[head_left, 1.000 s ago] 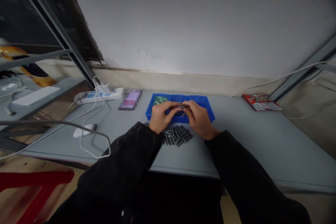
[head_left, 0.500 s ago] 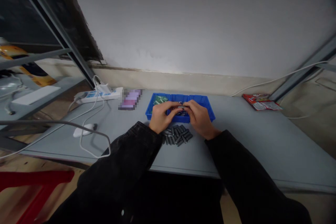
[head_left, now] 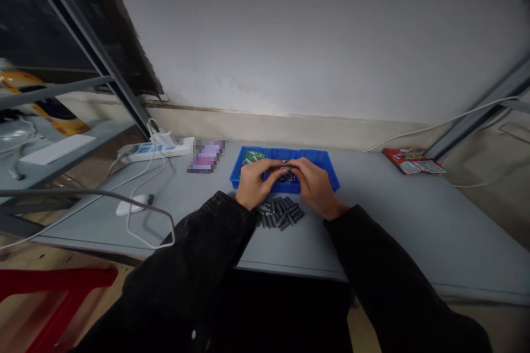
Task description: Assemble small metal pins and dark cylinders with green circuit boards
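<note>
My left hand (head_left: 253, 183) and my right hand (head_left: 317, 186) meet fingertip to fingertip above a blue divided tray (head_left: 327, 161). Between their pinched fingers is a small object, too small and dark to name. Green-and-white pieces (head_left: 253, 158) fill the tray's left compartment. Small shiny metal pieces (head_left: 287, 177) lie in the middle one, partly hidden by the fingers. My right hand covers part of the right compartment. Just in front of the tray, a pile of dark grey cylinders (head_left: 281, 213) rests on the table.
A white power strip (head_left: 178, 147) with cables and a blurred purple object (head_left: 206, 156) lie left of the tray. Nearer stands a white device (head_left: 133, 205) beside a looped cable. A red packet (head_left: 413, 161) is at the right. Behind the table (head_left: 389, 220) rises a wall.
</note>
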Tool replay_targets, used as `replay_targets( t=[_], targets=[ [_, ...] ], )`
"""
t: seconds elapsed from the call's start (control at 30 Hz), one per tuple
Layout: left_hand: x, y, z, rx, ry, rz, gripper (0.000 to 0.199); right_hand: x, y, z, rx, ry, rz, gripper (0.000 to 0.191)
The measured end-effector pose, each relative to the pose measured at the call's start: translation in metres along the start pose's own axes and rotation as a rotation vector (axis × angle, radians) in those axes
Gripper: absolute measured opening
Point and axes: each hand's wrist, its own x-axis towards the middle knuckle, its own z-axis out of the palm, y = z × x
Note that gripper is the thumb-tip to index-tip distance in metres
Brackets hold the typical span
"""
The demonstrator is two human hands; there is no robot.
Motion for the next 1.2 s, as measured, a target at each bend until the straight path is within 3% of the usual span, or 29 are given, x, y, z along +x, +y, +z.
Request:
replay_targets(
  t=[0.2,0.37,1.2],
  targets=[
    [-0.0002,-0.0014,-0.0001,-0.01,-0.035,-0.002,0.014,0.0009,-0.0012,-0.0008,-0.012,0.038,0.036,0.012],
    [-0.0008,-0.002,-0.0004,0.006,-0.043,0.017,0.015,0.0014,-0.0004,-0.0012,-0.004,0.015,0.005,0.02],
    [-0.0004,0.0004,-0.0009,0.016,-0.032,0.0,0.012,0.0001,0.0001,-0.0018,-0.004,-0.008,0.017,0.018]
  ],
)
